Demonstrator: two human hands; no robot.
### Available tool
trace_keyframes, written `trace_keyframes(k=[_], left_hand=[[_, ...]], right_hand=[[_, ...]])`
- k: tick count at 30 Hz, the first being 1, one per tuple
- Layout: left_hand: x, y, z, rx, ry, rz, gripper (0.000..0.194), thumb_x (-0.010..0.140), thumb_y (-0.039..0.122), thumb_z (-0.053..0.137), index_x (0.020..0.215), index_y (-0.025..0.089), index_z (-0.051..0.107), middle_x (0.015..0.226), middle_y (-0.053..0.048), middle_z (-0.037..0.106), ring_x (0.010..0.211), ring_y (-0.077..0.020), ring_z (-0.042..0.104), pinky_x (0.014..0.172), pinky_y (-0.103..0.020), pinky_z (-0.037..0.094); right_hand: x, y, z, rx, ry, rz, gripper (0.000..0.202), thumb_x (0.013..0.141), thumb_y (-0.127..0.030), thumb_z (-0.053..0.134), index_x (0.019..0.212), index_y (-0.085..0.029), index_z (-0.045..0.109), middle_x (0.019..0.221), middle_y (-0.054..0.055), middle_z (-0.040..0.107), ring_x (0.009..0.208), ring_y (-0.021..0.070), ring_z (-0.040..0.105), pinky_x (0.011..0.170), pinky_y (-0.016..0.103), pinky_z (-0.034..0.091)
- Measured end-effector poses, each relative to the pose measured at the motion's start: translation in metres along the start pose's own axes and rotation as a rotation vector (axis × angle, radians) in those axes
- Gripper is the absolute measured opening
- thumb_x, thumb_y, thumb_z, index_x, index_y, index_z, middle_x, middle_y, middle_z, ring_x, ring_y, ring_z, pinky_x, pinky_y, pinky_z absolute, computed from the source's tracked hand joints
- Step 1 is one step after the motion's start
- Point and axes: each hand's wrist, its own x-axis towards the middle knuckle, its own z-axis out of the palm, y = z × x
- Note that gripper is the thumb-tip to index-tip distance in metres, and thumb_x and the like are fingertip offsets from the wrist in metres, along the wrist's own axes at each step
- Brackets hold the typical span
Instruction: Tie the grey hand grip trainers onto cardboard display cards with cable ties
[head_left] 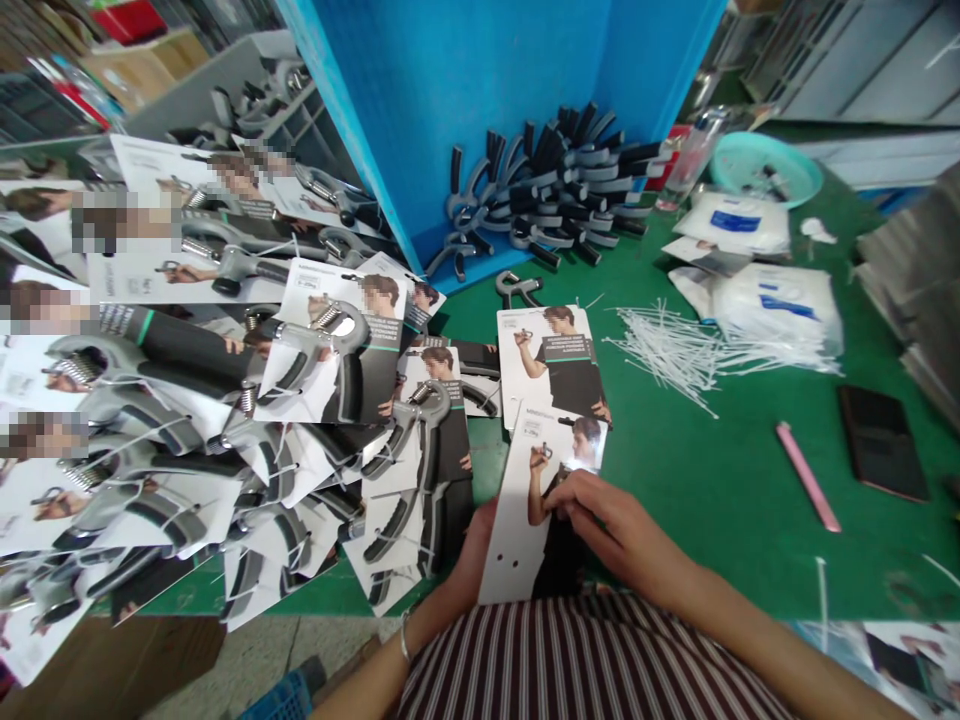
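My left hand [474, 545] grips a printed packaging card [517, 510] by its left edge, with part of the fingers behind it. The card tilts up in front of my striped clothing, with small punched holes low on its face. My right hand [607, 515] is closed, fingertips pinched together against the card's printed front; anything between them is too small to make out. Just beyond lies a stack of similar cards [525, 350]. A loose hand grip strengthener [519, 289] rests on the green table [675, 480] behind that stack.
Carded hand grips [330, 350] are heaped on the left. A tipped blue crate [465, 80] spills bare grips [555, 190] at the back. Rightward lie white cable ties [664, 350], plastic bags [780, 305], a teal bowl [765, 165], a pink stick [808, 477] and a dark phone-like object [881, 440].
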Motion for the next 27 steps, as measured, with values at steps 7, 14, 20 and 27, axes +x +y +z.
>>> trace_keyframes(k=[7, 14, 20, 27], left_hand=[[0.002, 0.002, -0.010, 0.121, -0.156, 0.133, 0.016, 0.074, 0.029, 0.072, 0.064, 0.018, 0.066, 0.055, -0.002, 0.056, 0.060, -0.0188, 0.051, 0.061, -0.032, 0.046], [-0.004, 0.019, -0.003, 0.285, -0.159, 0.356, 0.008, 0.075, 0.021, 0.066, 0.071, 0.018, 0.071, 0.077, -0.005, 0.060, 0.067, -0.0195, 0.051, 0.062, -0.030, 0.042], [-0.002, 0.028, -0.007, 0.361, -0.257, 0.383, 0.009, 0.077, 0.018, 0.064, 0.069, 0.018, 0.068, 0.069, -0.002, 0.056, 0.063, -0.0166, 0.049, 0.067, -0.027, 0.045], [-0.005, 0.029, -0.011, 0.347, -0.255, 0.382, 0.005, 0.079, 0.021, 0.062, 0.077, 0.017, 0.064, 0.077, -0.001, 0.060, 0.067, -0.0144, 0.051, 0.063, -0.024, 0.043]], right_hand=[[-0.010, 0.011, 0.015, -0.038, 0.031, 0.035, 0.019, 0.094, -0.015, 0.050, 0.110, -0.024, 0.056, 0.103, 0.006, 0.061, 0.093, 0.0189, 0.059, 0.085, 0.032, 0.049], [-0.014, 0.018, 0.024, -0.138, 0.171, 0.097, 0.014, 0.091, -0.017, 0.058, 0.102, -0.023, 0.053, 0.095, 0.004, 0.059, 0.086, 0.0194, 0.058, 0.077, 0.033, 0.049], [-0.015, 0.019, 0.029, -0.166, 0.192, 0.095, 0.008, 0.093, -0.018, 0.055, 0.099, -0.022, 0.053, 0.094, 0.005, 0.059, 0.085, 0.0192, 0.057, 0.076, 0.033, 0.048], [-0.013, 0.016, 0.031, -0.141, 0.219, 0.059, 0.004, 0.097, -0.024, 0.051, 0.095, -0.022, 0.054, 0.090, 0.003, 0.060, 0.082, 0.0175, 0.057, 0.076, 0.031, 0.047]])
